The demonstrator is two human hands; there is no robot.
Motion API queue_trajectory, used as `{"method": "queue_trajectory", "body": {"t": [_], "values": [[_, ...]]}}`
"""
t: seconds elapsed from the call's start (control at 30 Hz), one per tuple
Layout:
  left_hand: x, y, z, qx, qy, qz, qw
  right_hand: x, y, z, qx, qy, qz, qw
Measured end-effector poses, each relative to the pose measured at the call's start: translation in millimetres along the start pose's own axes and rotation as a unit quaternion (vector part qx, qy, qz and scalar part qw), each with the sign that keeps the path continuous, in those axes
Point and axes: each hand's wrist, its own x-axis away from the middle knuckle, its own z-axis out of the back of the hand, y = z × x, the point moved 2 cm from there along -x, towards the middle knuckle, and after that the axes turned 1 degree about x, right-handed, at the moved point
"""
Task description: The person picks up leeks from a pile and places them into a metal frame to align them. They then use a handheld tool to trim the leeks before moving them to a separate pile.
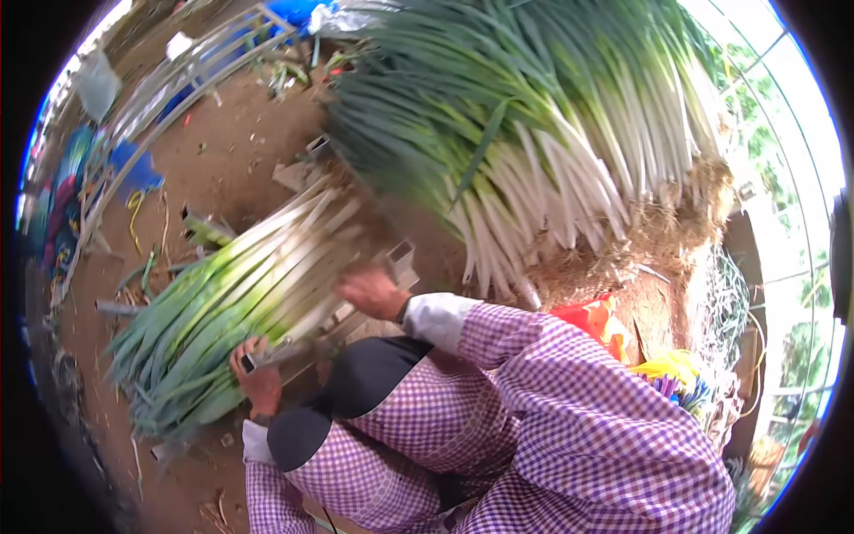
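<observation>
A bundle of long green onions (pixel 258 294) lies across a low metal frame (pixel 334 329) in front of my knees, leaves to the lower left and white stems to the upper right. At the leafy near side, my left hand (pixel 260 383) has its fingers curled against the green onions, partly behind the square end of a frame tube. My right hand (pixel 372 289), smeared by motion, is over the near side of the white stems, close to another tube end (pixel 402 251). Its fingers are too blurred to make out.
A big heap of green onions (pixel 534 116) with roots attached fills the upper right. An orange bag (pixel 594 322) and a yellow bundle (pixel 669 365) lie at my right side. A metal rack (pixel 133 169) stands at the upper left, over bare soil (pixel 236 147) with scraps.
</observation>
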Motion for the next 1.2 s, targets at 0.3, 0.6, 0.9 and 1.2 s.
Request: {"method": "queue_trajectory", "body": {"t": [0.3, 0.6, 0.9, 1.2], "values": [[-7.8, -1.0, 21.6, -0.047, -0.001, -0.033, 0.998, -16.5, 7.5, 23.8, 0.109, -0.076, -0.012, 0.991], [2.9, 6.9, -12.6, -0.039, -0.020, 0.076, 0.996, -4.8, 3.7, 6.1, 0.095, -0.048, -0.057, 0.993], [14.8, -19.2, -46.8, -0.187, 0.061, 0.034, 0.980, 18.1, -17.3, 197.3, -0.129, 0.027, -0.066, 0.989], [13.0, -52.3, -57.8, -0.174, -0.141, 0.075, 0.972, 156.9, 182.0, 387.4, 0.318, 0.206, -0.344, 0.859]]}}
